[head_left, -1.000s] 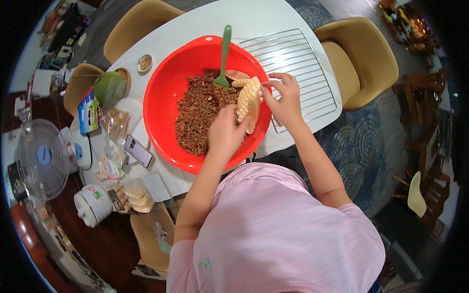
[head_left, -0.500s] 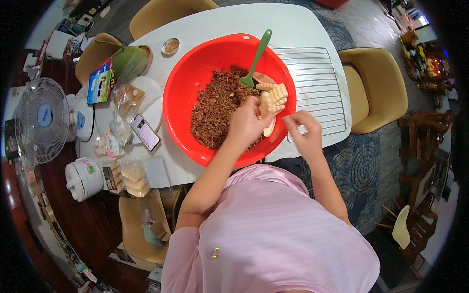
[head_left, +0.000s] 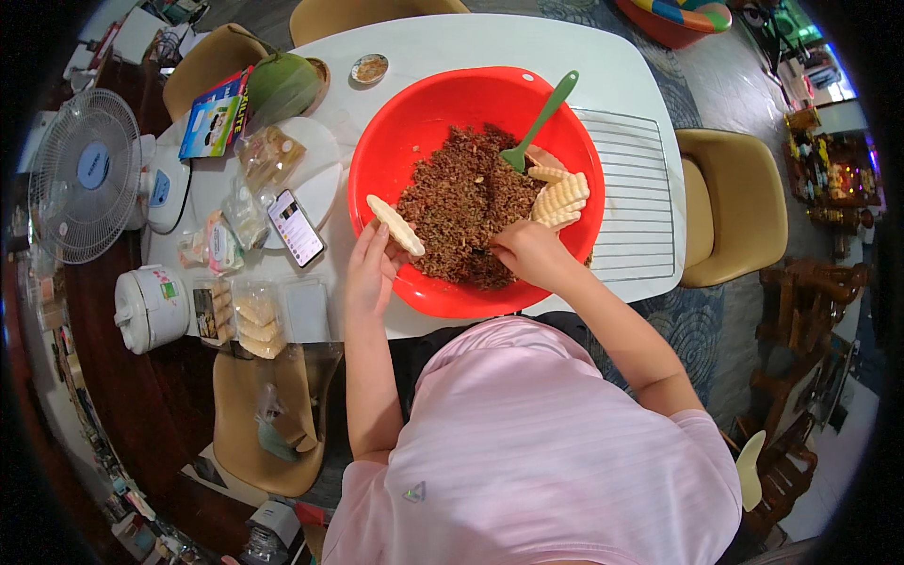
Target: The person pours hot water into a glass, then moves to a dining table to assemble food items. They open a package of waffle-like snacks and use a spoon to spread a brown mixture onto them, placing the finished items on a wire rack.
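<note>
A smooth, glossy white table (head_left: 490, 45) with rounded corners spreads across the scene. A person in a pink shirt (head_left: 556, 443) works at its near edge. On it sits a large round red bowl (head_left: 384, 132) with shiny, sloping walls; beside it, partly behind its right rim, lies a rack (head_left: 638, 202) of thin parallel metal bars. A coarse, crumbly, reddish-brown mixture (head_left: 450, 193) is heaped across the middle of the bowl. The right hand (head_left: 529, 254) reaches into it, fingertips bunched together and dipped low; whether they pinch anything cannot be told. A slim green spatula (head_left: 543, 121) leans with its head in the mixture and its handle rising toward the upper right. The left hand (head_left: 371, 270) holds a single pale shell (head_left: 395, 226) between its fingers, over the bowl's left side. The shell is a narrow, cream-coloured oval, its long axis slanting from upper left to lower right. More shells, ridged and overlapping, form a stack (head_left: 563, 200) against the right wall.
</note>
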Action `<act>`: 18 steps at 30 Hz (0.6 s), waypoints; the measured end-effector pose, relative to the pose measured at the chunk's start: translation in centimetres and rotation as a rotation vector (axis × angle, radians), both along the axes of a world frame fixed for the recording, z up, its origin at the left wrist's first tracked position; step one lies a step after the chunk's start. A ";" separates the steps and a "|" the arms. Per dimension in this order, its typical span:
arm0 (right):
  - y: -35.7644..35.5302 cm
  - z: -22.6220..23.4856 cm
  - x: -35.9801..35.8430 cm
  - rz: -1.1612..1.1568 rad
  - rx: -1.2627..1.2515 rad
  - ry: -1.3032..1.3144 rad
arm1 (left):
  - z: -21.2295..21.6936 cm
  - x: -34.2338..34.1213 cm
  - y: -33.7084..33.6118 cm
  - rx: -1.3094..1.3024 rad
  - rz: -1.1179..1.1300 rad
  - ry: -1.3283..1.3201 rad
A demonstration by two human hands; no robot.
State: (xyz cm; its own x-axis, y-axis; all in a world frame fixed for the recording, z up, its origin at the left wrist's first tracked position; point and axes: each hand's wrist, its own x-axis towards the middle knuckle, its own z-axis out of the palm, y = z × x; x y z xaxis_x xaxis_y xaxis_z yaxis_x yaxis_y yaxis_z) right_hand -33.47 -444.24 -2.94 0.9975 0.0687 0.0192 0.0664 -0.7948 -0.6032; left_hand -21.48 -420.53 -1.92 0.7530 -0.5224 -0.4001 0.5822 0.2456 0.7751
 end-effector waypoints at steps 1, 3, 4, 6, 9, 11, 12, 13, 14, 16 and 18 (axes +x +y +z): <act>0.1 -0.2 0.4 0.048 -0.054 0.038 | -0.1 -0.1 0.3 -0.002 0.008 0.012; 0.2 -0.1 1.3 0.075 0.002 0.061 | -0.2 -0.2 0.5 -0.039 0.024 0.024; -0.1 0.1 1.9 0.082 0.003 0.065 | -0.1 -0.1 0.6 -0.068 0.024 0.025; -0.9 0.3 3.3 0.049 0.053 0.021 | 0.3 -0.1 0.9 -0.096 0.035 0.031; -3.8 2.6 6.9 -0.161 0.058 -0.122 | 0.4 0.0 1.2 -0.107 0.061 0.035; -5.5 2.4 9.7 -0.281 -0.010 -0.094 | -0.1 0.3 1.4 -0.119 0.044 0.025; -6.2 1.6 10.9 -0.311 -0.060 -0.126 | -0.3 0.4 1.4 -0.113 0.046 0.033; -6.8 0.6 11.9 -0.340 -0.111 -0.159 | -0.6 0.4 1.3 -0.107 0.047 0.041; -7.3 -1.0 12.8 -0.333 -0.104 -0.145 | -0.7 0.5 1.4 -0.100 0.053 0.048; -7.7 -4.2 13.7 -0.320 -0.085 -0.115 | -0.5 0.5 1.4 -0.102 0.060 0.058; -6.4 -3.7 14.0 -0.228 0.034 0.091 | -0.8 0.5 1.7 -0.106 0.076 0.055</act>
